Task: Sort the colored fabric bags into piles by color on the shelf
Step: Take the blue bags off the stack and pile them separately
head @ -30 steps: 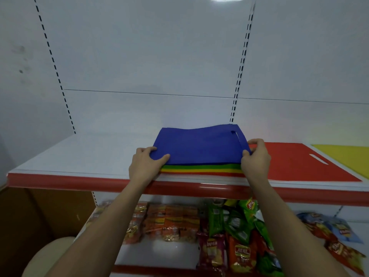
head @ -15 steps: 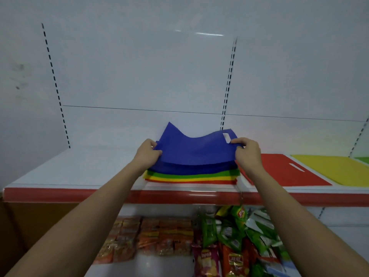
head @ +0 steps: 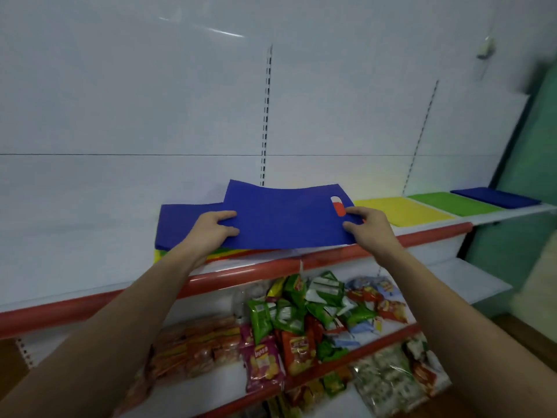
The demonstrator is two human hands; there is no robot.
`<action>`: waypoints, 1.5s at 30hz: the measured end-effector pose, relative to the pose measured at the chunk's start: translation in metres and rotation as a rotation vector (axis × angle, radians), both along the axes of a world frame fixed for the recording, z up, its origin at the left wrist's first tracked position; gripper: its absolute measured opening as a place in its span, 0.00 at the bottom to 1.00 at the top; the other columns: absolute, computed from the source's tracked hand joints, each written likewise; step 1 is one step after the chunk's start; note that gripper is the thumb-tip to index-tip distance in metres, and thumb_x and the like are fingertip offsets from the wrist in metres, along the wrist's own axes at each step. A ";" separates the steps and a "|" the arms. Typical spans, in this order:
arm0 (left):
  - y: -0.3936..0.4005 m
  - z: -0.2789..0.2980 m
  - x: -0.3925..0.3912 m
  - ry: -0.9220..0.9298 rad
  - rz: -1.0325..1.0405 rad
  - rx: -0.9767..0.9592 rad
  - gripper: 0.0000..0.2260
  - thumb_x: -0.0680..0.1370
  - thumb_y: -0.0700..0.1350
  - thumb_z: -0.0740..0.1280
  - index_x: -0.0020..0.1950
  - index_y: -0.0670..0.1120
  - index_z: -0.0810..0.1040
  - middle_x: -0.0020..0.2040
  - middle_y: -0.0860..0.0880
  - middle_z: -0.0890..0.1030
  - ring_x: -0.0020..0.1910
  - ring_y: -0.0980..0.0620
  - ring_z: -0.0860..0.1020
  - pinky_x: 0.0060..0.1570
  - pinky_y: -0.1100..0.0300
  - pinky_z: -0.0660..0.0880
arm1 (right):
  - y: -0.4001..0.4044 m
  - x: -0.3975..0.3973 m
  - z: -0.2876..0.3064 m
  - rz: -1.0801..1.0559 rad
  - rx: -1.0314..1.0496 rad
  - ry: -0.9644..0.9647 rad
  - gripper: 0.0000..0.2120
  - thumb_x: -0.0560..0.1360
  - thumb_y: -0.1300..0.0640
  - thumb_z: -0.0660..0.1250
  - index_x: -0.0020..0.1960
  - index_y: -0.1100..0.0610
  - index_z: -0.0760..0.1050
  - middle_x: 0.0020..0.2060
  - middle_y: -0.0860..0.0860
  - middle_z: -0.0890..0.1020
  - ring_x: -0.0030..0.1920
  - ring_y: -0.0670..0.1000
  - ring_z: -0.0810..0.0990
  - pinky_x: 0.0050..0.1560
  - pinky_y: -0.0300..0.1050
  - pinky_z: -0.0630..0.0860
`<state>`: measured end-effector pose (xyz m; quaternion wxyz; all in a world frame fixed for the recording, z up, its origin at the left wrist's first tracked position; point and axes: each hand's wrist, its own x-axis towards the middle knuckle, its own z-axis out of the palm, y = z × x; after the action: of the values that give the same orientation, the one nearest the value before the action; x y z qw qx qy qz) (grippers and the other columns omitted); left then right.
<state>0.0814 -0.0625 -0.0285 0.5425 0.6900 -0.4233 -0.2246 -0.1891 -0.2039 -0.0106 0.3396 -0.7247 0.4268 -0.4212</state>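
A blue fabric bag (head: pixel 286 218) hangs lifted above the shelf (head: pixel 422 233), sagging in the middle. My left hand (head: pixel 211 227) pinches its left edge and my right hand (head: pixel 366 226) pinches its right edge beside the handle slot. Behind my left hand lies the mixed stack (head: pixel 187 224), topped by another blue bag, with green, yellow and red layers showing at its front edge. Red fabric shows through the handle slot. Further right on the shelf lie a yellow bag (head: pixel 401 208), a green bag (head: pixel 452 203) and a blue pile (head: pixel 497 197).
The shelf has a red front lip (head: pixel 90 303) and a white slotted back panel (head: pixel 265 116). Lower shelves hold several snack packets (head: pixel 304 315). A green wall (head: pixel 530 164) bounds the far right.
Both hands have lifted the top blue bag off the mixed stack and carried it to the right. The camera has swung right, bringing the green bag and the blue pile into view.
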 end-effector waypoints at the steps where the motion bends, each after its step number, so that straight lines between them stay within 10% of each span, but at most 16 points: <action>1: -0.004 0.000 -0.010 -0.009 -0.023 -0.004 0.23 0.78 0.35 0.68 0.73 0.44 0.72 0.67 0.48 0.71 0.57 0.50 0.75 0.57 0.58 0.75 | 0.000 -0.012 -0.001 -0.023 0.007 0.001 0.16 0.78 0.67 0.64 0.65 0.61 0.75 0.57 0.53 0.76 0.51 0.53 0.77 0.48 0.45 0.75; 16: -0.118 -0.012 -0.203 0.069 -0.341 0.041 0.27 0.77 0.31 0.65 0.76 0.45 0.68 0.72 0.46 0.69 0.60 0.45 0.76 0.47 0.55 0.79 | -0.015 -0.236 -0.028 -0.329 0.179 -0.138 0.25 0.79 0.72 0.57 0.74 0.59 0.65 0.64 0.54 0.74 0.55 0.54 0.78 0.49 0.48 0.78; 25: -0.180 -0.031 -0.329 0.123 -0.469 0.074 0.27 0.79 0.31 0.65 0.77 0.46 0.66 0.74 0.46 0.67 0.65 0.43 0.74 0.62 0.47 0.76 | -0.038 -0.368 -0.036 -0.449 0.172 -0.058 0.23 0.80 0.69 0.58 0.74 0.60 0.66 0.68 0.55 0.71 0.55 0.49 0.74 0.30 0.25 0.72; 45: -0.413 -0.055 -0.507 0.186 -0.750 0.114 0.27 0.79 0.31 0.64 0.76 0.49 0.66 0.68 0.48 0.72 0.55 0.45 0.80 0.48 0.47 0.80 | -0.167 -0.529 -0.067 -0.715 0.246 -0.126 0.23 0.82 0.63 0.57 0.76 0.52 0.63 0.73 0.54 0.66 0.50 0.45 0.77 0.35 0.36 0.77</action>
<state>-0.4258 -0.4751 -0.0836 0.4196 0.4933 -0.5819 -0.4919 -0.7183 -0.3711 -0.0777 0.2813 -0.4566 0.6781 -0.5025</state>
